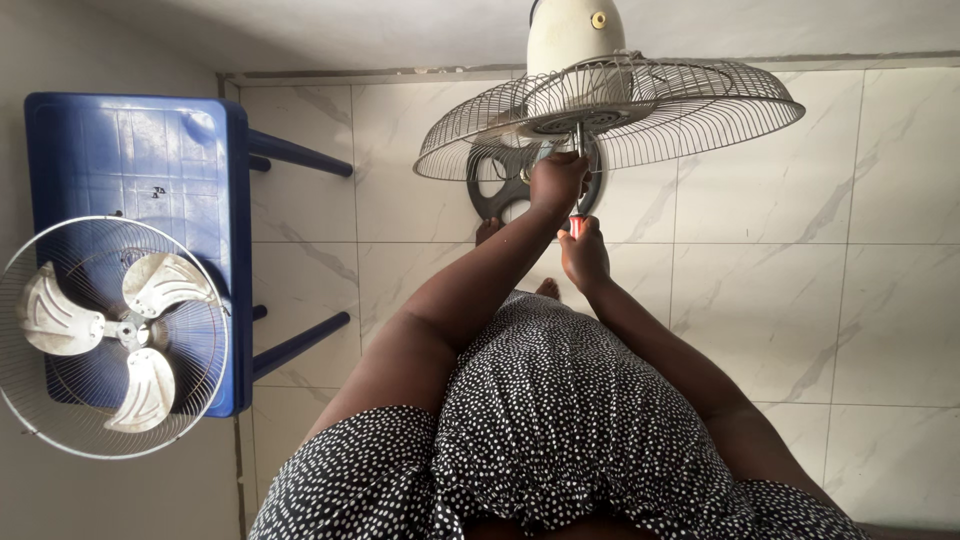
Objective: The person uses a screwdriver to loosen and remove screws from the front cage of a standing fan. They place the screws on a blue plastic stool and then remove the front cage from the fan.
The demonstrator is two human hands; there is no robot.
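Observation:
A wire fan guard (690, 110) sits on a cream motor housing (570, 35) above the tiled floor. My left hand (557, 180) reaches to the guard's hub and pinches the thin metal shaft of a screwdriver (576, 226). Just below it, my right hand (585, 255) grips the screwdriver's red handle. The shaft's tip meets the centre of the guard. A dark round fan base (495, 190) lies under the guard, partly hidden by my left hand.
A blue plastic table (150, 170) stands at the left. Against it rests a second wire guard (60, 420) with a three-bladed silver fan blade (125, 330). Pale marbled floor tiles (800, 300) spread to the right. My spotted dress fills the bottom.

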